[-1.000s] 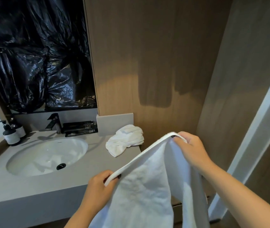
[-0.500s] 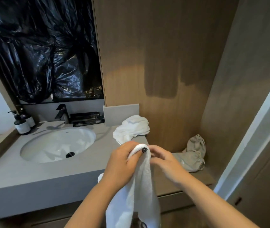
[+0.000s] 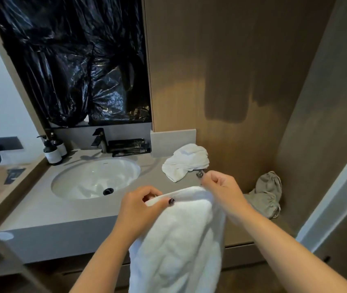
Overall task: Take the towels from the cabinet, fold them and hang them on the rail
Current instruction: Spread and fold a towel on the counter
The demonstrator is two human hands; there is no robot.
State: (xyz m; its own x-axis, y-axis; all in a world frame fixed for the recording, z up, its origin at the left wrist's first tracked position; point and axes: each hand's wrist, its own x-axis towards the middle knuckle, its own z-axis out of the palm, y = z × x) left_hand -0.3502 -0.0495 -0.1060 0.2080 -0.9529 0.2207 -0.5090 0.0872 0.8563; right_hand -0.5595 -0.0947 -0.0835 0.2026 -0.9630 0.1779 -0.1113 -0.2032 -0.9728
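1. A white towel (image 3: 179,240) hangs doubled over in front of the person, its top fold held level at the middle of the view and the rest dropping toward 6 o'clock, out of the bottom edge.
2. The left hand (image 3: 140,210) grips the top fold at its left end, thumb with a dark-painted nail pressed on the near face and fingers curled behind the cloth.
3. The right hand (image 3: 223,191) pinches the right end of the same fold between thumb and curled fingers; the two hands are close together, with the short width of the fold between them.
4. A second white towel (image 3: 186,161) lies crumpled on the grey vanity counter (image 3: 66,212) at about 12 o'clock from the hands, just beyond the right hand's knuckles and against the low grey upstand.
5. An oval white basin (image 3: 96,177) is sunk in the counter at 10 o'clock, with a dark drain and a black tap (image 3: 99,139) behind it.
6. Two pump bottles (image 3: 53,152) stand at the counter's back left corner, near 9 o'clock.
7. A black tray of dark packets (image 3: 129,146) sits just right of the tap.
8. Crinkled black plastic sheeting (image 3: 79,64) covers the wall area above the basin, toward 11 o'clock.
9. A grey drawstring bag (image 3: 266,194) slumps on a lower wooden ledge at 3 o'clock, against the wood-panelled wall.
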